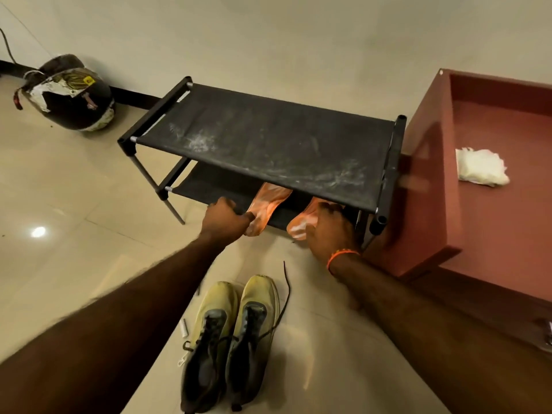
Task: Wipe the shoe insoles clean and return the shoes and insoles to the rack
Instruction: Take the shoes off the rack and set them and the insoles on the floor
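Note:
A black two-tier shoe rack [268,138] stands against the wall. Two orange insoles lie on its lower shelf, heels sticking out toward me. My left hand [224,218] pinches the heel of the left insole [267,204]. My right hand [330,231] rests over the right insole [298,227] and grips it; its front part is hidden under the top shelf. A pair of yellow and black shoes [230,339] stands on the floor between my arms, laces loose.
A dark red cabinet [433,204] stands right of the rack, with a white crumpled cloth [481,170] on its top. A black helmet [67,94] sits on the tiled floor at the far left. A small white object [184,327] lies beside the shoes.

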